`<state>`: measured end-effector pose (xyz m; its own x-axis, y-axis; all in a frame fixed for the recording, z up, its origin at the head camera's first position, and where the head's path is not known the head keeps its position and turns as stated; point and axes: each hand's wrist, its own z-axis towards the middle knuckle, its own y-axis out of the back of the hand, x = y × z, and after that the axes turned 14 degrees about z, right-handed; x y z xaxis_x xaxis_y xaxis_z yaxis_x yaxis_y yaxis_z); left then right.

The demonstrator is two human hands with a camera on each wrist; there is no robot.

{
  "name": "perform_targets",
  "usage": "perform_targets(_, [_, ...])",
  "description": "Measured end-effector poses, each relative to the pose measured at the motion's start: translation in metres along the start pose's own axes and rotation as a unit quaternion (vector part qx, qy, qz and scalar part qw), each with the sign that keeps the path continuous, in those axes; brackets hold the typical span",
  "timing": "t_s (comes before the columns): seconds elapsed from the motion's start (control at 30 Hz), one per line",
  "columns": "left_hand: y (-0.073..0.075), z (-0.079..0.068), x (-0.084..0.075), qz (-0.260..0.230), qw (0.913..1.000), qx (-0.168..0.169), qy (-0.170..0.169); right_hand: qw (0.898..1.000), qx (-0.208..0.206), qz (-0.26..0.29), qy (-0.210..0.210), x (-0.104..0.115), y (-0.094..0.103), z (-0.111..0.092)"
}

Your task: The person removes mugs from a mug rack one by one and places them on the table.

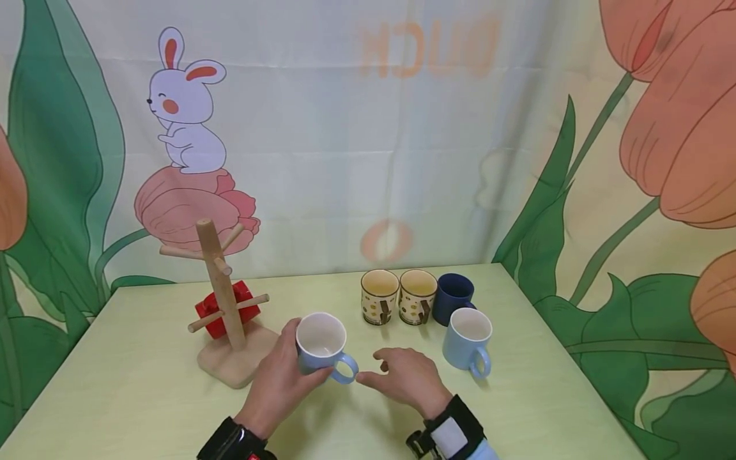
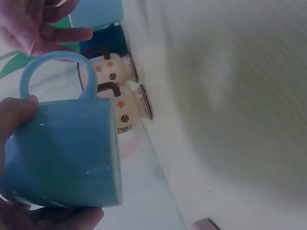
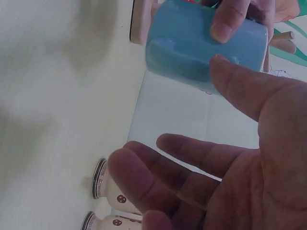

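Observation:
A light blue mug (image 1: 319, 363) with a white inside is gripped around its body by my left hand (image 1: 282, 377), held above the table. Its handle (image 2: 56, 57) points to the right. Just beyond that handle is my right hand (image 1: 409, 378), fingers spread and holding nothing; in the right wrist view its thumb (image 3: 240, 84) overlaps the mug, and whether it touches I cannot tell. To the left stands a wooden mug tree (image 1: 227, 300) with several pegs and a flat base. Behind its post is a red object (image 1: 248, 312), partly hidden.
A second light blue mug (image 1: 460, 348) stands upright at the right. Behind it is a dark blue mug (image 1: 453, 300), with two cream patterned mugs (image 1: 376, 303) beside it in a row. A printed curtain (image 1: 322, 160) hangs along the table's far edge.

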<state>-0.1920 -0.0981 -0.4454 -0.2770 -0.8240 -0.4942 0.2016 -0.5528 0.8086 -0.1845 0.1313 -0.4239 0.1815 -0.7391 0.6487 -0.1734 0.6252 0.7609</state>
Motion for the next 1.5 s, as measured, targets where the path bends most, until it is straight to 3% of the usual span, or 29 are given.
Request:
perform_targets(0.2, [-0.009, -0.003, -0.003, 0.038, 0.9979, -0.027, -0.045, 0.999, 0.025, 0.037, 0.026, 0.003, -0.003, 0.001])
perform_targets(0.43, [-0.013, -0.006, -0.009, 0.036, 0.9983, 0.004, -0.047, 0.995, 0.048, 0.079, 0.035, 0.006, -0.007, 0.003])
perform_targets(0.7, [-0.017, -0.008, -0.013, 0.045, 0.9952, 0.004, -0.087, 0.993, 0.061, 0.088, 0.050, 0.006, -0.013, 0.003])
perform_targets(0.97, [-0.015, -0.006, -0.015, 0.033, 0.9964, 0.030, -0.073, 0.977, 0.085, 0.195, 0.007, 0.009, -0.012, 0.000])
perform_targets(1.2, [-0.014, 0.000, -0.011, 0.019, 0.9953, 0.071, -0.063, 0.981, 0.072, 0.182, 0.001, 0.010, -0.011, -0.001])
perform_targets(1.33, [-0.011, 0.001, -0.009, 0.054, 0.9932, 0.080, -0.065, 0.985, 0.053, 0.161, 0.010, 0.009, -0.011, -0.001])
perform_targets(1.5, [-0.003, -0.001, -0.006, 0.155, 0.9827, 0.073, -0.070, 0.989, 0.013, 0.146, 0.016, 0.007, -0.008, -0.003])
